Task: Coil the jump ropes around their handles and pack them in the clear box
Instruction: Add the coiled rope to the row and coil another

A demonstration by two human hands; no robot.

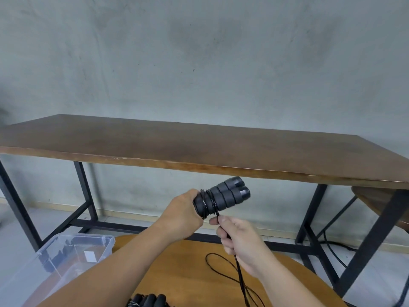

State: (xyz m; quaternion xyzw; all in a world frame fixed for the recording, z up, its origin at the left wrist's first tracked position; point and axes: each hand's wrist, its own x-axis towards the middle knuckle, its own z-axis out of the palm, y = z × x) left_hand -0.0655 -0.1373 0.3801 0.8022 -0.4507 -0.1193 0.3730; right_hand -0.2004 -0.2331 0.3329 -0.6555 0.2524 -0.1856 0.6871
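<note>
Mid-coil above the round wooden surface [199, 273]: the left hand [183, 216] grips paired black jump-rope handles [223, 197] while the right hand [236, 238] pinches the trailing cord [240, 275], likely next looping it round again, the clear box [66, 258] waiting near left.

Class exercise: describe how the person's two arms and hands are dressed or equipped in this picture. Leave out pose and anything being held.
Both forearms are bare as far as the picture shows: no sleeves or gloves. The left hand and right hand show no rings, watch, bands or markings. Fingernails look short and unpainted. Upper arms are out of view.
</note>
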